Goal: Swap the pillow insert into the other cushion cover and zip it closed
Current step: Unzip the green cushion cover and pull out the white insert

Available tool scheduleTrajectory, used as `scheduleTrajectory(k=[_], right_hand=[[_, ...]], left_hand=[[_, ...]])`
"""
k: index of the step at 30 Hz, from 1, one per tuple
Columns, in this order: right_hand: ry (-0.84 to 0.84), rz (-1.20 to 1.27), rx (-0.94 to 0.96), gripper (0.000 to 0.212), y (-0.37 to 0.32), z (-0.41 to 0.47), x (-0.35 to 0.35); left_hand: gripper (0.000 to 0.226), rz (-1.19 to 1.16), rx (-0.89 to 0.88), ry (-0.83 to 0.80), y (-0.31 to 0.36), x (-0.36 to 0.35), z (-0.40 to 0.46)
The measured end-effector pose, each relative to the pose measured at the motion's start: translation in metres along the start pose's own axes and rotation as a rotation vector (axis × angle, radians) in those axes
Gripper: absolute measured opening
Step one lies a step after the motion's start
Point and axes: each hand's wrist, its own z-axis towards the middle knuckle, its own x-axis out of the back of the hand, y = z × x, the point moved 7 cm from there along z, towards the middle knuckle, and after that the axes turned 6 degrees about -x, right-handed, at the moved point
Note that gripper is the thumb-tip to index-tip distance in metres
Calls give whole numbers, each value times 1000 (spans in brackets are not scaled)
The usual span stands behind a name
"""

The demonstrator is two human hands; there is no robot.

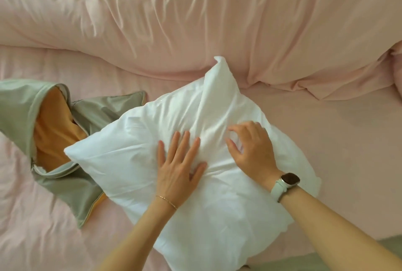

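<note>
A bare white pillow insert (165,122) lies on the pink bed sheet in the middle of the head view, one corner sticking up at the back. My left hand (177,167) presses flat on its middle, fingers spread. Just to the right, my right hand (252,146) rests on the insert with curled fingers, holding nothing. To the left lies an empty grey-green cushion cover (17,105), crumpled, its mouth gaping so the orange lining (54,127) shows. The insert's left corner overlaps that cover. The cover's zip edge (63,169) is visible at its opening.
A large pink duvet (195,20) is bunched across the back of the bed. The pink sheet (337,140) stretches flat to the right of the insert. A green strip (389,242) shows at the bottom right corner.
</note>
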Motion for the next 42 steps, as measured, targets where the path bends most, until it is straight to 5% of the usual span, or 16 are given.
scheduleTrajectory(k=[6, 13, 17, 19, 22, 29, 32, 35, 37, 42], right_hand=[[-141, -203, 20, 51, 4, -89, 3], [-182, -164, -95, 47, 13, -150, 28], [-215, -198, -109, 45, 9, -174, 17], [-226, -278, -88, 42, 6, -187, 8], [-106, -374, -186, 28, -1, -184, 2], [152, -8, -260, 35, -97, -135, 33], [-31, 19, -132, 34, -137, -143, 16], [-625, -232, -196, 50, -112, -184, -26], [-793, -351, -152, 61, -94, -211, -31], [-689, -190, -147, 51, -100, -215, 6]], left_hand=[[54, 26, -30, 25, 11, 3, -44], [33, -61, -205, 128, 34, 16, -97], [58, 17, -314, -105, 55, -12, -139], [49, 85, -320, -208, 52, -29, -149], [17, 69, -281, -125, 48, -28, -132], [23, -38, -60, 205, -12, 77, -101], [26, 40, -39, 129, -38, 101, -128], [61, -106, 65, -483, -45, 52, -173], [73, -83, 141, -746, -39, 22, -204], [59, -129, 310, -519, -2, 44, -189]])
